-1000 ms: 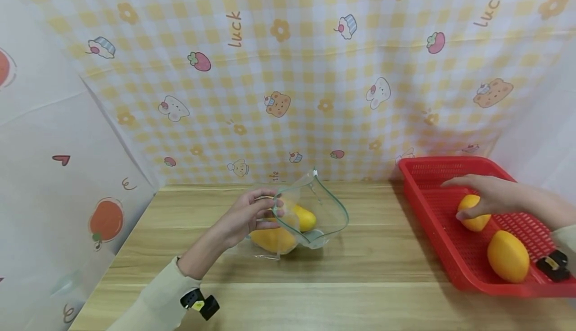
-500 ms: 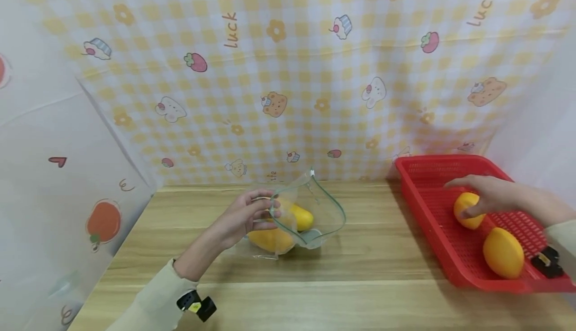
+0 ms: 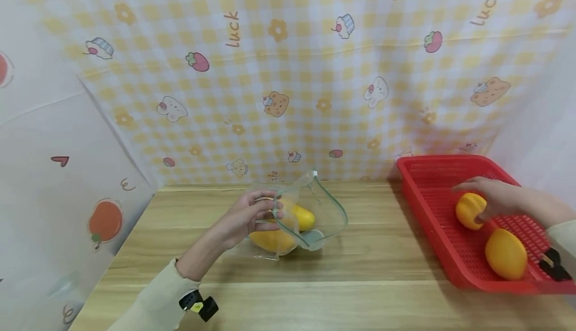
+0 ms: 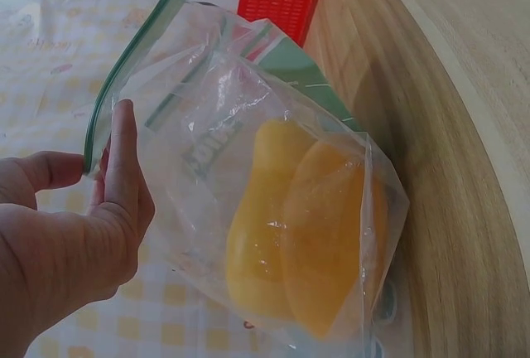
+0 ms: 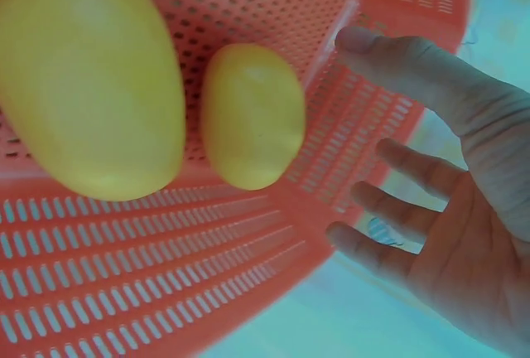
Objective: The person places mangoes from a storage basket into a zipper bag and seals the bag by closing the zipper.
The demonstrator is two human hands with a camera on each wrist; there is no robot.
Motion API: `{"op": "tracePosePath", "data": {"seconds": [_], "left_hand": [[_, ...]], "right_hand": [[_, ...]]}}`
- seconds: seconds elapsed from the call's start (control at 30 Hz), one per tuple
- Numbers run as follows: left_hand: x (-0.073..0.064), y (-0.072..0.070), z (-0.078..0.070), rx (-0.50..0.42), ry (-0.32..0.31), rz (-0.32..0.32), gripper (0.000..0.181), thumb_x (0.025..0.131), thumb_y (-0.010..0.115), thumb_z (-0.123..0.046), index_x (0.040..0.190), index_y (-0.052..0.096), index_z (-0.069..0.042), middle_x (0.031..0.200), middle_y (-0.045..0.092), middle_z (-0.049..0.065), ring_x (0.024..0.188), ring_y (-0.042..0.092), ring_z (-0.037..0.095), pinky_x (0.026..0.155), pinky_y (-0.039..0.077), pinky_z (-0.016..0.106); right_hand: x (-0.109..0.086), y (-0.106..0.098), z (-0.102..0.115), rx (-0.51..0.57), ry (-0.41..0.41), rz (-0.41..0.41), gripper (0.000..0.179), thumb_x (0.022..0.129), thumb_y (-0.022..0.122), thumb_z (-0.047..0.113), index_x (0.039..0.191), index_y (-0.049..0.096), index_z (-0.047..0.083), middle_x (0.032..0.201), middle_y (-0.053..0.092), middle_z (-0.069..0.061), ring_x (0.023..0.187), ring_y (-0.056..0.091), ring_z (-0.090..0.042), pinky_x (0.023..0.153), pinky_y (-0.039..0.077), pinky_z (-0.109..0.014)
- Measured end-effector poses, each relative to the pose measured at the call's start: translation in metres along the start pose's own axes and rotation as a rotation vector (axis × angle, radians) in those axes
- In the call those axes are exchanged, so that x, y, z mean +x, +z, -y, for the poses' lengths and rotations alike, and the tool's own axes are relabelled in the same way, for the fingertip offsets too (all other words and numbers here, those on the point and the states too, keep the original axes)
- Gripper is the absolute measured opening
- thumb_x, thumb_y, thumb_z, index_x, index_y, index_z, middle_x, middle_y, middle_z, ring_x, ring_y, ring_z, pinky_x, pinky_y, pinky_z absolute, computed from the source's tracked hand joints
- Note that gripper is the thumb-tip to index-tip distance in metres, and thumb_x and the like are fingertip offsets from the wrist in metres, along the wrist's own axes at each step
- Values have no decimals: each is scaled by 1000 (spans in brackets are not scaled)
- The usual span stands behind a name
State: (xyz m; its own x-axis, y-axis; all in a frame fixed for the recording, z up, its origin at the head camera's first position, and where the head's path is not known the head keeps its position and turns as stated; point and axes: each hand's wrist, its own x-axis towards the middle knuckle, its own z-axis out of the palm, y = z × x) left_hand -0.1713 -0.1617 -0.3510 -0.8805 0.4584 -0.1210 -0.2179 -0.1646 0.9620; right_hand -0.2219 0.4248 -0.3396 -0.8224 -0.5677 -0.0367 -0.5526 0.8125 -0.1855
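Observation:
A clear zip bag [image 3: 330,211] with a green seal strip lies on the table with its mouth spread. My left hand [image 3: 247,218] pinches the edge of that mouth between thumb and fingers, as the left wrist view [image 4: 83,242] shows. Through the plastic I see a pear-shaped yellow fruit [image 4: 257,250] and an orange-yellow mango [image 4: 327,250] side by side. My right hand [image 3: 504,201] is over a red basket [image 3: 425,231], fingers spread and holding nothing. Near it in the basket are a smaller yellow oval fruit [image 5: 252,118] and a larger yellow mango [image 5: 91,84].
The basket stands at the right end of the wooden table [image 3: 360,266], its walls slotted and raised. A checked cloth [image 3: 315,71] hangs behind the table. White printed sheeting [image 3: 54,211] covers the left side.
My right hand has drawn slightly to the right over the basket, showing more of the smaller fruit. The left hand keeps its hold on the bag. The head view has shifted a little.

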Motion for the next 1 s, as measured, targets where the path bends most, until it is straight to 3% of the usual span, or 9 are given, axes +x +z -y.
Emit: {"op": "tracePosePath", "data": {"seconds": [0.23, 0.57, 0.8, 1.0], "left_hand": [[-2, -1, 0, -4, -1, -4, 45, 104, 57, -10, 142, 39, 7, 114, 63, 12, 95, 69, 22, 89, 59, 46], [1, -1, 1, 1, 0, 16, 46, 104, 57, -10, 142, 38, 7, 116, 62, 14, 96, 69, 23, 90, 58, 46], [1, -1, 1, -3, 0, 19, 44, 104, 57, -10, 140, 39, 7, 115, 63, 13, 96, 69, 24, 89, 59, 45], [2, -1, 1, -4, 3, 30, 42, 104, 57, -10, 139, 41, 7, 112, 64, 12, 96, 69, 24, 89, 59, 46]], "right_hand": [[2, 10, -12, 4, -25, 26, 64, 57, 96, 2, 115, 67, -3, 121, 58, -31, 109, 53, -57, 82, 55, -66], [0, 22, -18, -3, -37, 49, 74, 54, 96, 0, 121, 65, -2, 121, 58, -27, 107, 55, -53, 78, 58, -61], [0, 29, -19, -26, 17, 94, 80, 52, 98, 5, 123, 64, -1, 125, 56, -30, 111, 52, -57, 82, 53, -69], [1, 28, -15, -15, 45, 112, 77, 53, 98, 2, 123, 67, 0, 127, 55, -33, 113, 51, -59, 83, 55, -67]]}}
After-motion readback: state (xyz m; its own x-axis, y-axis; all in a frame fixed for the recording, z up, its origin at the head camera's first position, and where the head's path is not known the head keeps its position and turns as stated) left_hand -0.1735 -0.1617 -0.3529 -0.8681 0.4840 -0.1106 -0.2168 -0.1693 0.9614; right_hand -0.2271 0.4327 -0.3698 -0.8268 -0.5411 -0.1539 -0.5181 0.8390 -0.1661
